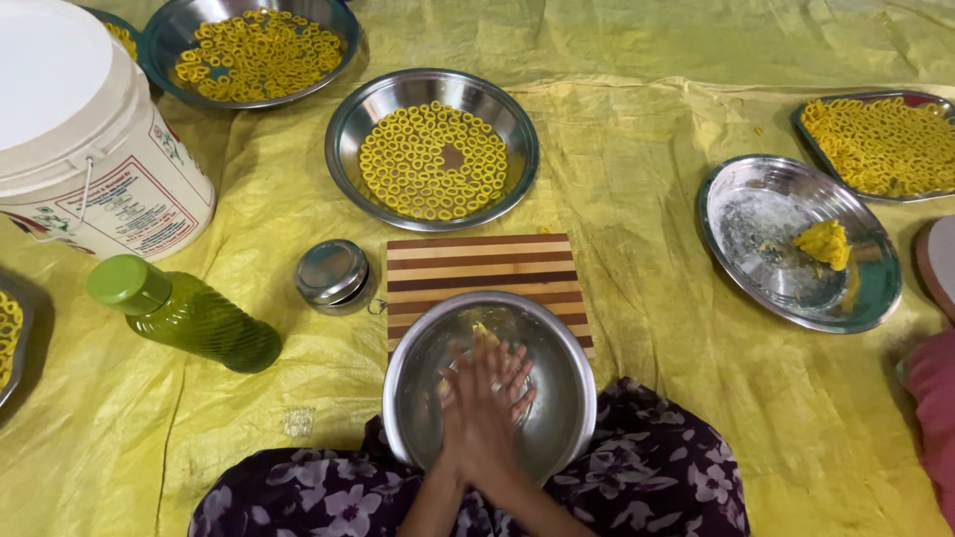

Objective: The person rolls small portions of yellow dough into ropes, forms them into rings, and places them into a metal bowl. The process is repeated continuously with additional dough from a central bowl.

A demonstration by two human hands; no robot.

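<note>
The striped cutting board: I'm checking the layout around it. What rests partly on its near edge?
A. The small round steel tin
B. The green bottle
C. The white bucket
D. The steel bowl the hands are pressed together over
D: the steel bowl overlaps the near edge of the striped cutting board, with the left hand and right hand palm to palm above it.

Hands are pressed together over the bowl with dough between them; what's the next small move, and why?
Probably keep rolling the palms: both hands sit pressed together above the bowl, and only a tip of yellow dough pokes out, not yet a thin strand.
</note>
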